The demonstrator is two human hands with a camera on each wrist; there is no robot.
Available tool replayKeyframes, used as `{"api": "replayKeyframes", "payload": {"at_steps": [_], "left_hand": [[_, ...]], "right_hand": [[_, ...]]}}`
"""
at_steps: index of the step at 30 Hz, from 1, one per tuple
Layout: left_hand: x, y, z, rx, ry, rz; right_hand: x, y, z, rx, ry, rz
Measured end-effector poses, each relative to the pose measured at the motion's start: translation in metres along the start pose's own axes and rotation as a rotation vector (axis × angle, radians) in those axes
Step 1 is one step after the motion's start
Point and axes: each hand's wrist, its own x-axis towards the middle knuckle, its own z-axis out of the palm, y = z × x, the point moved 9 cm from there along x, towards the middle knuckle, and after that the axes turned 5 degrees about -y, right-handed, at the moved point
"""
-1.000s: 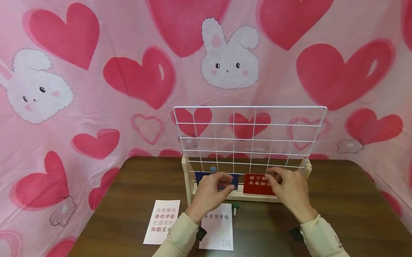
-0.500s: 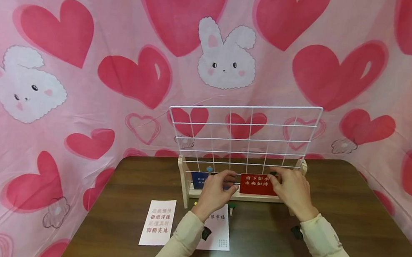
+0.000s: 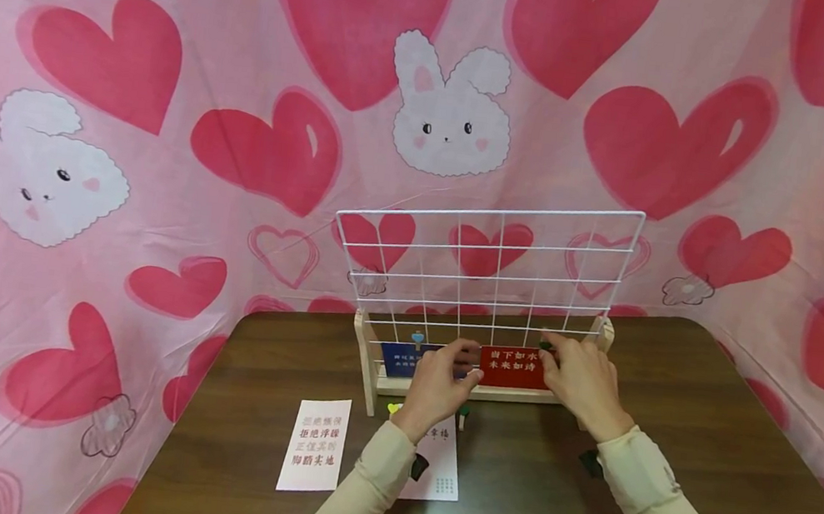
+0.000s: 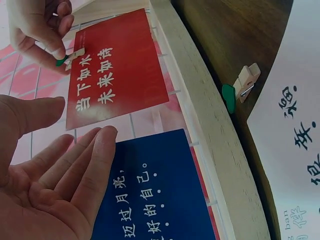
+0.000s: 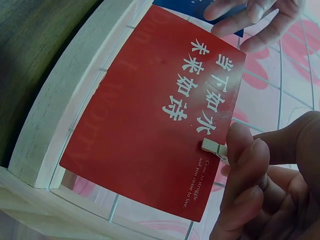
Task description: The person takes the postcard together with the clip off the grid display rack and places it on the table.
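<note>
Right wrist view: pinching a green-tipped clip (image 5: 214,146) with the fingers of the right hand (image 5: 265,185), at the upper edge of the red card (image 5: 140,110) against the white wire grid (image 3: 504,213). Holding nothing with the left hand (image 4: 60,175), fingers spread from the thumb near the red card's corner (cannot tell if touching). Seems to be fastening the red card just beside the blue card (image 4: 155,185); likely calls for seating the clip over card and wire. On the brown surface (image 3: 531,487), shows a white card (image 3: 312,446), a further white card (image 3: 443,461) partly behind the left sleeve (image 3: 357,494), a spare green clip (image 4: 247,80); backed by pink cloth (image 3: 237,54) with hearts and rabbits.
</note>
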Motion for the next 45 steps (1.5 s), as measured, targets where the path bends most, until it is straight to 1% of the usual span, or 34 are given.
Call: {"api": "replayKeyframes", "payload": {"at_steps": [5,11,18,23,29,33,38,45], "left_hand": [[0.002,0.000,0.001,-0.003,0.008,-0.007],[0.005,-0.001,0.002,0.028,0.031,-0.019],[0.010,0.002,0.000,0.045,0.080,0.016],[0.015,0.004,-0.001,0.095,0.120,0.041],[0.019,0.007,-0.002,0.147,0.149,0.068],[0.019,0.007,-0.003,0.157,0.153,0.071],[0.019,0.008,-0.002,0.158,0.155,0.071],[0.019,0.006,-0.001,0.157,0.151,0.063]], "right_hand": [[0.000,0.001,0.000,0.000,0.001,0.000],[0.001,0.002,-0.001,-0.001,0.015,0.003],[0.001,0.003,-0.003,0.006,0.039,-0.002],[0.002,0.005,-0.005,0.014,0.059,-0.015],[0.002,0.005,-0.009,0.030,0.118,-0.040],[0.002,0.006,-0.010,0.041,0.131,-0.045],[0.001,0.006,-0.010,0.050,0.128,-0.053],[0.000,0.005,-0.013,0.054,0.168,-0.103]]}}
